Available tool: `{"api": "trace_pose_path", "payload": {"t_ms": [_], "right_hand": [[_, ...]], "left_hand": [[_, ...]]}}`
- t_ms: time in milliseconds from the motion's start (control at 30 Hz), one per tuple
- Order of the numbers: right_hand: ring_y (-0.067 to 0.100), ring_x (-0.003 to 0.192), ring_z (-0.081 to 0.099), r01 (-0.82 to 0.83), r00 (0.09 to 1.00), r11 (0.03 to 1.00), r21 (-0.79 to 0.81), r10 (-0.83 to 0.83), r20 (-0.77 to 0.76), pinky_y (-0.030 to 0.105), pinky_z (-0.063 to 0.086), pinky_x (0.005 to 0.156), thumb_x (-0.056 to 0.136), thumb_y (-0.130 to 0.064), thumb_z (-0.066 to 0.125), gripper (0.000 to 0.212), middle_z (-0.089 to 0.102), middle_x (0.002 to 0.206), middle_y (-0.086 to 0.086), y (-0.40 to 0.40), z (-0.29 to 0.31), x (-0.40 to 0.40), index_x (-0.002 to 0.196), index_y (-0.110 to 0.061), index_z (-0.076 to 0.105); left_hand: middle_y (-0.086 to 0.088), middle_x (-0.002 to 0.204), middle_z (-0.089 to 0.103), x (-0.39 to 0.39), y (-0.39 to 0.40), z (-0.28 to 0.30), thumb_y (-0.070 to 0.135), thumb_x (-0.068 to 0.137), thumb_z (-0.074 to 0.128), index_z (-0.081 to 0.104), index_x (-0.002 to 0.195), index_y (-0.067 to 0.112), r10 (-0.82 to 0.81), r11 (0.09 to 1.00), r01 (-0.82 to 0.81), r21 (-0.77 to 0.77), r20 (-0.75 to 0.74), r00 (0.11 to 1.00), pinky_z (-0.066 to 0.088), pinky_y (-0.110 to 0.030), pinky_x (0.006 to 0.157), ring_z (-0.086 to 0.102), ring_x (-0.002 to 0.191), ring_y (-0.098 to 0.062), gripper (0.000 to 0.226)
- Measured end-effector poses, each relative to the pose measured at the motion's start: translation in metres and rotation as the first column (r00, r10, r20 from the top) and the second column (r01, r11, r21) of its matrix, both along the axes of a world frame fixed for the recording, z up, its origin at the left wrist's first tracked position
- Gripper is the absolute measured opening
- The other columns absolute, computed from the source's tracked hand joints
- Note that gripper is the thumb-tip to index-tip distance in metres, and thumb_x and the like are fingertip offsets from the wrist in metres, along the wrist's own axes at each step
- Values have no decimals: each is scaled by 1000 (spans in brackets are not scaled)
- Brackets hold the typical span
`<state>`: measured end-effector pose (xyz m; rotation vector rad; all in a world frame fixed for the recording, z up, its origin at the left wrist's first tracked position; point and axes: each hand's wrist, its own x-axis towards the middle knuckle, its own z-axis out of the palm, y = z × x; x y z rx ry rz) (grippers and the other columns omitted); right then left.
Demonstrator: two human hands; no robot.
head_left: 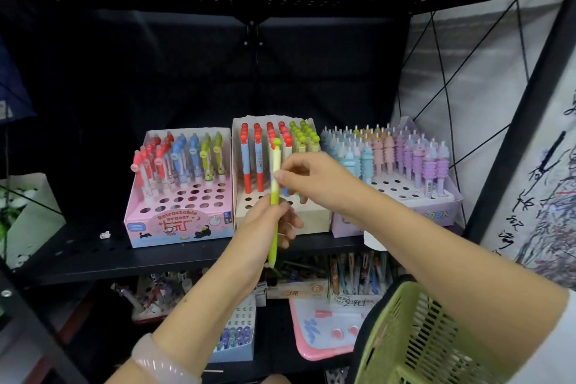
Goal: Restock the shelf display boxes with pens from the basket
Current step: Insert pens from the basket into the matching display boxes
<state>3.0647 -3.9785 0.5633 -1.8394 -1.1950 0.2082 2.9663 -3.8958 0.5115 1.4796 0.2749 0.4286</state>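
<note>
Nearest you, the lime-green slotted plastic basket (414,340) hangs at your right forearm; its contents are out of sight and its lower part is cut off by the frame edge. A pale translucent bangle (157,360) circles your left wrist. Your left hand (269,221) has its fingers curled round the lower barrel of a green-and-cream pen with a green ball top (275,196), held upright. Your right hand (307,179) pinches the same pen at mid-barrel between thumb and fingertips. Both hands stand in front of the cream cardboard display box (311,218), hiding its front holes; red- and green-topped pens fill its back rows. To its left stands the pink cardboard display box (179,227), front holes vacant; to its right, the lilac display box of pastel ribbed pens (402,212). All three rest on the black perforated metal shelf (78,252). Goods on the lower shelf are too blurred to identify.
</note>
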Motion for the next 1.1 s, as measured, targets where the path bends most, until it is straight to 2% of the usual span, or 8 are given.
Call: {"api": "trace_pose_path", "payload": {"t_ms": [133,233,367,567,767,867,1000,1100], "right_hand": [[0,50,58,216,975,934,283,-191,-114,15,47,48,97,-18,45,17,60,68,-1,-6,12,11,81,-21,47],[3,53,61,338,924,840,424,-382,21,16,50,50,97,-20,45,17,60,65,1,-14,15,22,80,-23,43],[22,64,62,339,862,886,316,-427,274,34,52,59,97,-22,46,10,61,68,6,-12,0,26,88,-18,42],[21,55,57,330,793,898,293,-431,430,40,49,52,97,-24,44,10,54,60,-3,-5,-11,30,92,-16,40],[15,58,52,381,843,924,-37,-331,425,28,37,53,96,-24,46,14,57,67,1,2,-28,33,87,-15,42],[20,74,63,376,887,921,-100,-326,326,29,48,63,95,-30,50,18,66,82,6,-9,-31,31,98,-13,51],[24,73,67,345,912,932,-111,-305,276,39,54,71,95,-25,50,14,70,80,10,-45,-25,25,99,-12,54],[9,65,66,290,948,937,-197,-253,192,31,57,67,96,-21,47,9,67,73,-3,-89,-38,15,92,-17,54]], "left_hand": [[8,108,63,-5,9,-5,23,96,45,54,102,37,-44,986,55,155,-71,996,45,-28,90,58,105,-8,18],[15,123,57,-13,16,-10,29,95,48,53,107,46,-60,968,91,234,-135,989,37,-32,105,50,117,-5,21],[20,119,58,-17,17,-16,27,94,50,52,109,43,-53,959,95,268,-159,986,37,-28,103,50,114,3,22],[21,111,61,-23,19,-16,24,94,50,55,103,41,-27,960,70,273,-157,987,38,-23,96,51,105,9,20],[17,115,61,-27,20,-14,23,94,50,56,106,38,-9,958,51,282,-147,989,39,-25,99,52,110,3,20],[18,113,62,-27,15,-16,24,93,51,58,104,38,-12,956,54,287,-145,989,41,-27,98,54,109,2,19],[15,109,64,-25,-6,-25,27,92,53,60,99,38,-24,955,66,290,-147,989,42,-33,101,57,107,-3,16],[13,108,64,-20,-39,-40,25,93,52,59,96,39,-115,944,163,286,-180,977,42,-34,101,57,105,-2,16]]}}
